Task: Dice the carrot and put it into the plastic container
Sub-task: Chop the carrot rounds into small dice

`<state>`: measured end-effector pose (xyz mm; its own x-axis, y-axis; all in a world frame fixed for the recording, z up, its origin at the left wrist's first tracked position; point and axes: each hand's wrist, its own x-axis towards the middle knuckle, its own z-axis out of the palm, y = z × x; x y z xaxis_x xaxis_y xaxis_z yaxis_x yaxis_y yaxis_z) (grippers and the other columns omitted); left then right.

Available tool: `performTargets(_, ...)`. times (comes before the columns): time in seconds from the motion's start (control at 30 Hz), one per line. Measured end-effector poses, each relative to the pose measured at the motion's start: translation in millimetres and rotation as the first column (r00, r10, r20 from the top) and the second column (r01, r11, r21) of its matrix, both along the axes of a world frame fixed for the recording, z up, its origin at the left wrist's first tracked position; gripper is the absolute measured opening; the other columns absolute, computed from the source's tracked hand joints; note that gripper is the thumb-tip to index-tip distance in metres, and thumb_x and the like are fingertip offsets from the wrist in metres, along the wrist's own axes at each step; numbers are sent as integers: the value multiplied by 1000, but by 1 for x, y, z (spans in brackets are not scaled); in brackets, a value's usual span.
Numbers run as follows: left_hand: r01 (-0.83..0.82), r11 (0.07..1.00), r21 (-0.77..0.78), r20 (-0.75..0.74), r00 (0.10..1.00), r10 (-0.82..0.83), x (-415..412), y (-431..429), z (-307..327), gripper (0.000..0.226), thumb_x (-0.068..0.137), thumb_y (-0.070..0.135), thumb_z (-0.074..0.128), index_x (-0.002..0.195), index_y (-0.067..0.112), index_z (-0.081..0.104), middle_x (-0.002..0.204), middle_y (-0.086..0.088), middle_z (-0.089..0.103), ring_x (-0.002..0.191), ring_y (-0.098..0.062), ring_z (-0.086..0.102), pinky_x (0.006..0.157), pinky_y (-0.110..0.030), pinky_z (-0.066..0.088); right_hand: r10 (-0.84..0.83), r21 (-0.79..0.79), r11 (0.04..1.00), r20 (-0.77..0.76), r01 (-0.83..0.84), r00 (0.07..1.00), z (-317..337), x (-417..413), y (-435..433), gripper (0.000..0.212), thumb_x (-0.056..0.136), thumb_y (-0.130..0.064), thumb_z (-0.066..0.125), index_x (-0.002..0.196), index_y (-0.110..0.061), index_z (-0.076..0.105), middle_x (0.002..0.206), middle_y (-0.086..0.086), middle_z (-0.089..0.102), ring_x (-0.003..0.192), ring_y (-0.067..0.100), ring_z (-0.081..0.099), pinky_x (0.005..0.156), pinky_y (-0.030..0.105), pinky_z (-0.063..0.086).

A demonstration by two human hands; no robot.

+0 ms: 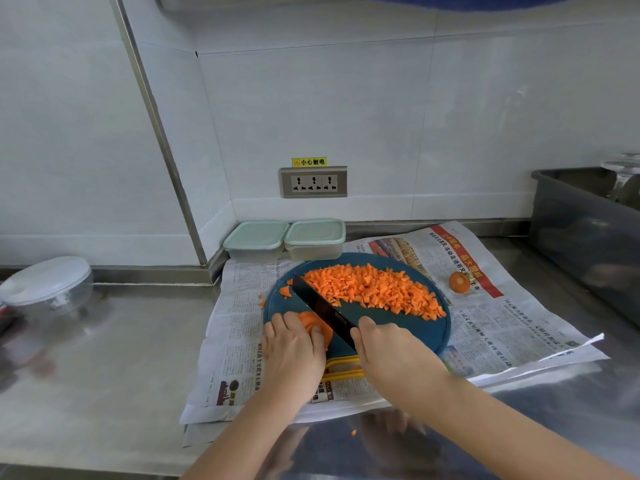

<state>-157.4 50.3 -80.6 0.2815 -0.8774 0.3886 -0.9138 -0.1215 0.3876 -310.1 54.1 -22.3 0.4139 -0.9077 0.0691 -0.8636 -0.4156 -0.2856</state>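
Note:
A round blue cutting board [429,337] lies on newspaper. A long heap of diced carrot [370,291] covers its far half. My left hand [294,348] presses down on a stack of carrot slices [317,325] at the board's near left. My right hand [391,355] grips the handle of a black knife [320,306], whose blade runs diagonally beside the slices. A carrot end piece [459,282] sits on the newspaper to the right. Two lidded plastic containers [256,239] [315,237] stand against the wall behind the board.
Newspaper [502,317] covers the steel counter [104,358]. A clear lidded bowl [48,285] stands at the far left. A dark grey bin [585,233] is at the right. A wall socket [313,181] is above the containers. The board's yellow handle [343,367] pokes out near my wrists.

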Motion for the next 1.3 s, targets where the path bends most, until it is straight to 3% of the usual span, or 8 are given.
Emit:
performTargets(0.2,-4,1000,28,66,998,2,0,-2,0,27,99,36,29,114,16,40,111,1,43,100,-13,36,87,-22,31,84,21,996,-24,-84,996,10,1,-13,30,105,-29,26,87,-13,43,68,0,42,52,12,38,46,26,29)
performTargets(0.37,-4,1000,5,12,1000,3,-2,-2,-1,23,98,32,34,109,14,42,107,-1,42,94,-12,32,80,-22,26,228,58,973,-151,-222,962,26,9,-16,29,103,-6,23,110,-2,51,68,3,22,55,14,27,46,26,20)
performTargets(0.5,3,999,-43,-3,1000,-3,-1,-3,-5,23,97,29,38,108,10,46,104,-4,43,90,-13,28,78,-23,22,237,26,970,-314,-241,920,12,19,-19,29,102,-7,29,79,-11,45,68,0,29,62,18,41,48,23,28)
performTargets(0.77,22,1000,3,25,999,-22,3,-5,-8,28,96,36,25,105,16,44,99,2,40,93,-14,37,77,-22,23,136,78,989,-155,-125,979,-1,34,-26,23,99,-11,35,102,-2,56,70,1,38,76,29,51,49,23,28)
performTargets(0.93,-1,1000,4,-45,999,1,-1,0,-1,25,97,31,31,106,12,45,105,-3,44,100,-19,41,85,-28,32,130,59,991,-166,-122,977,8,21,-26,24,99,-4,37,119,4,47,106,18,54,62,21,31,49,27,21)
performTargets(1.03,-21,999,39,-47,999,22,-3,5,3,24,99,30,34,111,12,43,112,-4,44,107,-19,40,92,-30,32,86,57,995,-119,-79,989,15,13,-23,21,76,-12,75,84,1,60,67,11,54,47,16,14,42,24,8)
performTargets(1.17,-27,998,52,-58,998,30,-2,5,4,24,99,31,33,110,12,43,112,-5,45,106,-20,40,91,-31,32,48,5,999,103,-49,994,5,3,-17,31,104,-27,30,79,-14,43,68,1,46,50,9,36,43,20,28)
performTargets(1.3,-28,999,31,-62,998,30,-3,5,3,23,98,31,34,106,12,44,109,-6,47,103,-20,41,89,-31,32,25,24,999,138,-28,990,-2,6,-9,37,104,-31,28,68,-22,32,65,0,44,54,14,41,45,22,28)
